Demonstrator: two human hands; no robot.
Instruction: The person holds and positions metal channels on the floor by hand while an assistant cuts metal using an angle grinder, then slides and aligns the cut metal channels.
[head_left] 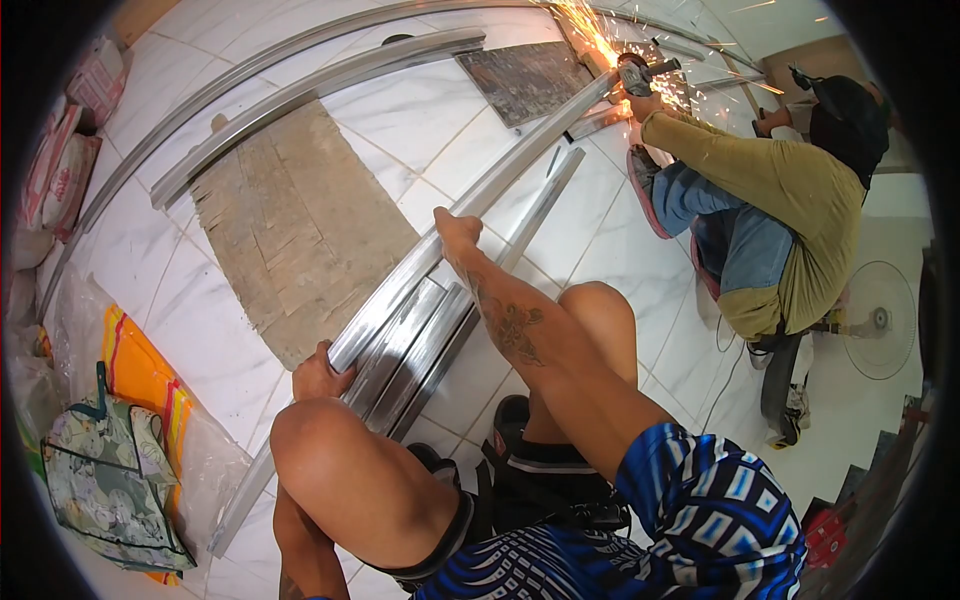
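A blue-and-black patterned shirt (715, 505) leans in, left hand (320, 375) and right hand (459, 230) clamping a long silver metal channel (394, 295), best braced dead still.

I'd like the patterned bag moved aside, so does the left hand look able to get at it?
Probably, after letting go: the left hand holds the near end of the metal channel, but nothing tall seems to block the patterned bag.

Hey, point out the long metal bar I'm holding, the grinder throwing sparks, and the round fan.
Metal bar (400, 290), head view: lower half of its length.
Grinder (634, 80), head view: its dark body.
Fan (880, 319), head view: its hub.
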